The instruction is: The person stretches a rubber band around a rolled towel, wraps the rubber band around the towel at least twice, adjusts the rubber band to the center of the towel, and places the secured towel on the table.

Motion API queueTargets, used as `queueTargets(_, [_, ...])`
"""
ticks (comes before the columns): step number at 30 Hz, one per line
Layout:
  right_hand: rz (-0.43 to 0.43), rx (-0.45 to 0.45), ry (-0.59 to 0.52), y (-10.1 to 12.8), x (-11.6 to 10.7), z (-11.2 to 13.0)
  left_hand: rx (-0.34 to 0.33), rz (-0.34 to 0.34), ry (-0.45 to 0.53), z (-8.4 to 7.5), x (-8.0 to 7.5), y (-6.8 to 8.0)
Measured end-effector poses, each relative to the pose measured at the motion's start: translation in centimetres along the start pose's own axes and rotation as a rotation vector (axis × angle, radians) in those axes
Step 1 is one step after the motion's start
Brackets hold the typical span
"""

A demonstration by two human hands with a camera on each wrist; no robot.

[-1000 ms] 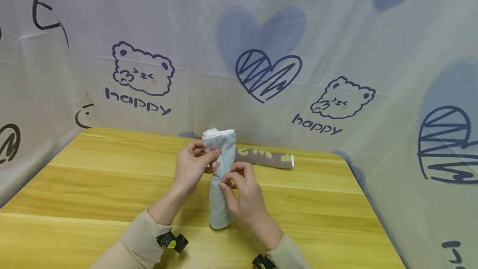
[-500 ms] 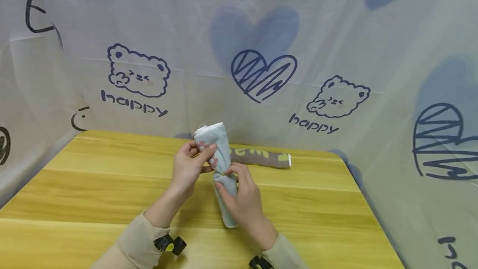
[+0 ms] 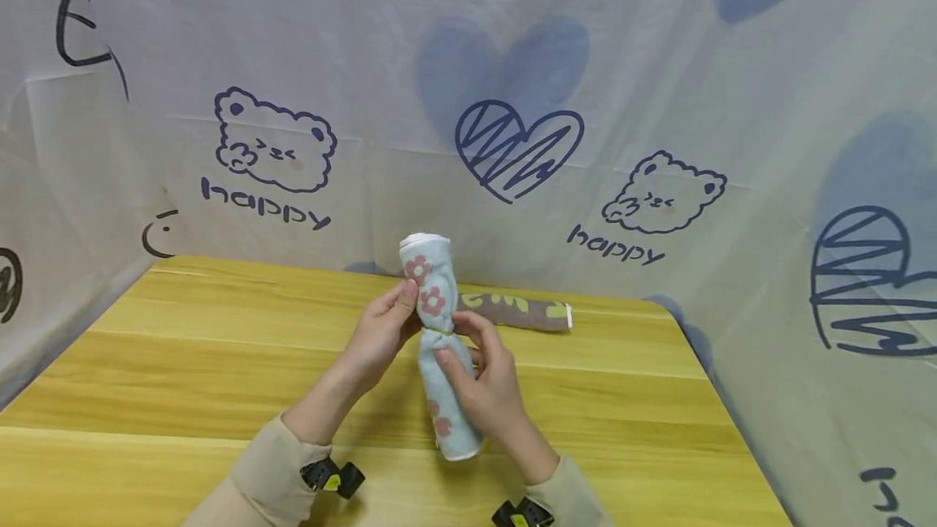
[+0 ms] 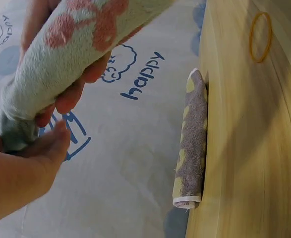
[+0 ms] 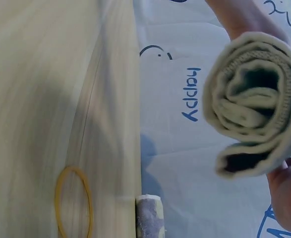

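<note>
We work above a wooden table (image 3: 183,364), and a printed cloth backdrop (image 3: 659,63) stands close behind its far edge and along both sides, so the free room is mostly toward us and to the left. Along the far edge lies a brown rolled towel (image 3: 523,310), touching the backdrop or just beside it; we cannot tell which. A yellow rubber band (image 5: 74,201) lies flat on the table near this brown roll. We see no box or bowl here, only the rolls themselves.

In the air over the middle of the table we hold a light blue rolled towel (image 3: 437,340) with pink flowers, tilted, its upper end away from us and its lower end near the table surface. The right wrist view looks into one end of it and shows the spiral layers.

Our left hand (image 3: 382,332) comes from the left side, and its fingers curl around the upper half of the roll, with the thumb on the flowers. Our right hand (image 3: 483,385) grips the lower half, fingers wrapped from the right side. Between both hands the roll looks narrow, as if pinched at the waist. Both sleeves are beige.
</note>
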State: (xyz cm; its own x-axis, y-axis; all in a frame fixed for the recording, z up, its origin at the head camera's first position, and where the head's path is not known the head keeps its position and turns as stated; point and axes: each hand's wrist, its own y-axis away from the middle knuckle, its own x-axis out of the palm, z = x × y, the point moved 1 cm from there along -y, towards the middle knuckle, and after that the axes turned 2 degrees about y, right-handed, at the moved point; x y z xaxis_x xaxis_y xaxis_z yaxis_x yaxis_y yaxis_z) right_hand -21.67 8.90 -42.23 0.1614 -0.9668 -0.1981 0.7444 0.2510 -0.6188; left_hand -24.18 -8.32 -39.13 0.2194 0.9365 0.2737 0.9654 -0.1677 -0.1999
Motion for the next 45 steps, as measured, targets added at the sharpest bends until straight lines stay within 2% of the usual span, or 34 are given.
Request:
queueTargets(2, [0.033,0.004,-0.033,0.0,-0.1,0.1,-0.009,0.029,0.03,0.0,-0.1,0.0])
queueTargets(5, [0.052,0.01,-0.027,0.0,-0.2,0.1,-0.015,0.004,0.046,-0.1,-0.2,0.0])
queueTargets(8, [0.039,0.02,0.019,0.1,-0.2,-0.1,-0.018,-0.091,0.055,-0.2,-0.2,-0.1])
queueTargets(11, [0.003,0.009,0.107,0.1,0.0,-0.1,0.006,-0.19,0.058,-0.2,-0.2,-0.1])
queueTargets(15, [-0.055,-0.154,0.252,0.0,0.2,0.1,0.037,-0.302,0.032,0.0,-0.3,0.0])
queueTargets(18, [-0.08,-0.291,0.338,0.0,0.3,0.2,0.049,-0.347,0.017,0.1,-0.3,0.0])
queueTargets(21, [-0.09,-0.343,0.4,0.1,0.4,0.2,0.059,-0.371,0.018,0.3,-0.1,0.0])
queueTargets(26, [-0.127,-0.344,0.475,0.2,0.4,0.2,0.082,-0.401,0.024,0.5,0.2,0.1])
queueTargets(33, [-0.208,-0.383,0.648,0.5,0.8,0.3,0.125,-0.461,0.033,0.8,0.8,0.2])
queueTargets(36, [-0.204,-0.372,0.688,0.7,1.2,0.3,0.136,-0.48,-0.007,1.0,0.9,0.2])
queueTargets(40, [-0.186,-0.303,0.715,1.1,1.8,0.0,0.126,-0.485,-0.044,1.3,1.0,0.3])
queueTargets(45, [-0.152,-0.264,0.695,1.3,2.4,-0.4,0.117,-0.485,-0.065,1.3,1.0,0.3])
